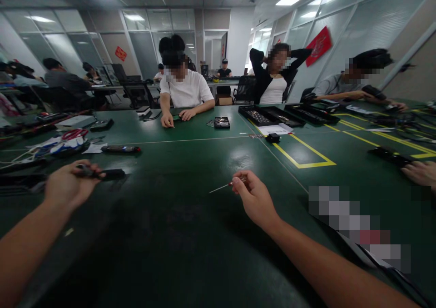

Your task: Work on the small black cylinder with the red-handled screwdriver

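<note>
Seen from the head camera: right hand raised over the green worktop, fingers pinched on the handle of a slim screwdriver, shaft lying nearly level and tip aimed left toward the other hand. Left hand low at the left edge, fingers clenched around the near end of a long black device, its long axis running left to right, far end pointing back at the screwdriver tip. Gap between tip and device wide; left hand plainly nearer to the device. Across the worktop, a seated person in a white shirt, black trays, yellow floor-style tape lines. No legible writing or brand anywhere.
</note>
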The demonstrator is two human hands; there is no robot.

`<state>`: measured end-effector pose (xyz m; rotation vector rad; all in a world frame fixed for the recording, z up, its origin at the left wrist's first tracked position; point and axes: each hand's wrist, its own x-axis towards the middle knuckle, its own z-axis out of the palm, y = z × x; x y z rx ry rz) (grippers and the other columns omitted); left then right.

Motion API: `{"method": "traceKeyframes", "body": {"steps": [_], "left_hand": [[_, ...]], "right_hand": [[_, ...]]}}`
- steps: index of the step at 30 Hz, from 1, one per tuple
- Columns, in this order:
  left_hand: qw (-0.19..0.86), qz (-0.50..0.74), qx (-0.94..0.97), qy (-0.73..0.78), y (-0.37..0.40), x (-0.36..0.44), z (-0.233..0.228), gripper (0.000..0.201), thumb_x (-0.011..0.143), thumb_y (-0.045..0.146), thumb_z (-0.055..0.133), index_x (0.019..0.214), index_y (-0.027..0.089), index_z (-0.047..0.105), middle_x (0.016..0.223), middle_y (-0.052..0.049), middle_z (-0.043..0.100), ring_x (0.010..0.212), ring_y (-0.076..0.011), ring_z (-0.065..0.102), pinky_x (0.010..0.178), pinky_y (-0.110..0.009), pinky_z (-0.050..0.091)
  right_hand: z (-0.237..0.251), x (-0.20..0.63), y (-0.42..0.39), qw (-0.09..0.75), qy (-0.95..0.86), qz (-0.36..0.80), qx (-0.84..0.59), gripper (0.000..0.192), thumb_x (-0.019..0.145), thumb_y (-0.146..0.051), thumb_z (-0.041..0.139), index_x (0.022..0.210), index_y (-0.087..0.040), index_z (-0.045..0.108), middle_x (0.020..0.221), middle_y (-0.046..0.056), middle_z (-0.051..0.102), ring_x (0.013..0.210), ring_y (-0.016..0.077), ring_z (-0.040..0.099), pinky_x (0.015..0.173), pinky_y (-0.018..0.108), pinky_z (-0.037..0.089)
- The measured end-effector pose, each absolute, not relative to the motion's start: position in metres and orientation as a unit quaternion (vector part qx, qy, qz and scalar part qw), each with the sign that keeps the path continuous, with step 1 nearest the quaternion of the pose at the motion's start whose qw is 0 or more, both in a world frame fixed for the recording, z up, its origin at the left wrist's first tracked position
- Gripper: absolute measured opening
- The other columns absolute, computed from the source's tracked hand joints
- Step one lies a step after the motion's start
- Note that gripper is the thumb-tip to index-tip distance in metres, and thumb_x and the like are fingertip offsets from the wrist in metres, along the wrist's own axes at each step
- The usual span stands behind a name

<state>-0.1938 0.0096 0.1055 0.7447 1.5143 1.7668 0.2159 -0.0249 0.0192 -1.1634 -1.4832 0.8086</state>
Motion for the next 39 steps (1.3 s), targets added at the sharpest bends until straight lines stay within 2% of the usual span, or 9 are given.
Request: {"method": "traceKeyframes", "body": {"steps": [4,7,10,13,17,20,29,34,39], "left_hand": [[0.513,0.634,0.342,0.466,0.017,-0.115,0.083,0.008,0.077,0.015,0.048,0.084,0.014,0.053,0.073,-0.003,0.052,0.072,-0.0158,0.051,0.070,-0.029,0.044],[0.556,0.552,0.441,0.437,0.010,-0.055,0.065,0.029,0.065,0.013,0.057,0.093,0.017,0.051,0.083,-0.002,0.056,0.077,-0.0165,0.054,0.070,-0.027,0.042],[0.509,0.485,0.566,0.430,0.001,-0.015,0.040,0.036,0.061,0.009,0.058,0.096,0.018,0.050,0.089,-0.001,0.056,0.082,-0.0159,0.054,0.076,-0.028,0.042],[0.415,0.436,0.653,0.460,-0.006,0.004,0.018,0.028,0.073,0.010,0.057,0.098,0.019,0.050,0.093,-0.001,0.055,0.083,-0.0158,0.054,0.078,-0.029,0.043],[0.341,0.388,0.724,0.458,-0.010,0.007,0.007,0.020,0.083,0.017,0.061,0.103,0.019,0.057,0.098,-0.003,0.062,0.090,-0.0187,0.059,0.081,-0.032,0.047],[0.306,0.388,0.745,0.449,-0.010,0.004,0.009,0.022,0.086,0.018,0.065,0.108,0.020,0.064,0.107,-0.004,0.067,0.100,-0.0213,0.063,0.092,-0.038,0.049],[0.293,0.386,0.757,0.439,-0.009,0.001,0.008,0.033,0.086,0.016,0.070,0.119,0.023,0.068,0.116,-0.004,0.069,0.111,-0.0221,0.064,0.101,-0.041,0.048],[0.295,0.401,0.744,0.447,-0.006,0.000,0.005,0.035,0.085,0.014,0.070,0.119,0.022,0.068,0.117,-0.005,0.069,0.111,-0.0213,0.064,0.102,-0.040,0.047],[0.305,0.409,0.732,0.451,-0.002,-0.001,0.001,0.037,0.085,0.015,0.071,0.120,0.025,0.069,0.119,-0.005,0.069,0.113,-0.0220,0.063,0.103,-0.042,0.046]], "right_hand": [[0.021,0.216,-0.024,0.543,-0.584,0.356,-0.487,0.024,0.093,-0.044,0.063,0.104,-0.023,0.062,0.084,0.002,0.069,0.075,0.0189,0.064,0.072,0.034,0.050],[0.027,0.216,-0.023,0.572,-0.541,0.387,-0.480,0.026,0.087,-0.046,0.069,0.097,-0.021,0.064,0.078,0.001,0.068,0.071,0.0180,0.062,0.068,0.033,0.049],[0.032,0.217,-0.022,0.596,-0.482,0.446,-0.463,0.030,0.085,-0.050,0.071,0.081,-0.021,0.064,0.066,-0.001,0.062,0.063,0.0160,0.058,0.062,0.031,0.047],[0.034,0.217,-0.020,0.608,-0.436,0.488,-0.450,0.033,0.084,-0.052,0.071,0.075,-0.021,0.063,0.063,-0.003,0.058,0.057,0.0138,0.054,0.060,0.030,0.046],[0.032,0.215,-0.023,0.610,-0.440,0.489,-0.443,0.031,0.085,-0.051,0.071,0.087,-0.021,0.066,0.070,-0.001,0.062,0.061,0.0145,0.058,0.062,0.030,0.049],[0.032,0.213,-0.027,0.613,-0.473,0.459,-0.436,0.029,0.088,-0.049,0.068,0.097,-0.021,0.067,0.077,0.001,0.066,0.069,0.0167,0.063,0.068,0.033,0.052],[0.032,0.210,-0.034,0.577,-0.567,0.363,-0.463,0.025,0.093,-0.047,0.062,0.098,-0.022,0.064,0.082,0.004,0.070,0.076,0.0189,0.067,0.073,0.034,0.055],[0.032,0.212,-0.040,0.524,-0.619,0.372,-0.451,0.022,0.098,-0.042,0.056,0.107,-0.023,0.061,0.070,-0.002,0.061,0.062,0.0154,0.059,0.059,0.029,0.048],[0.034,0.210,-0.047,0.506,-0.643,0.371,-0.439,0.027,0.097,-0.047,0.057,0.109,-0.024,0.064,0.069,-0.002,0.060,0.063,0.0164,0.060,0.058,0.029,0.048]]}}
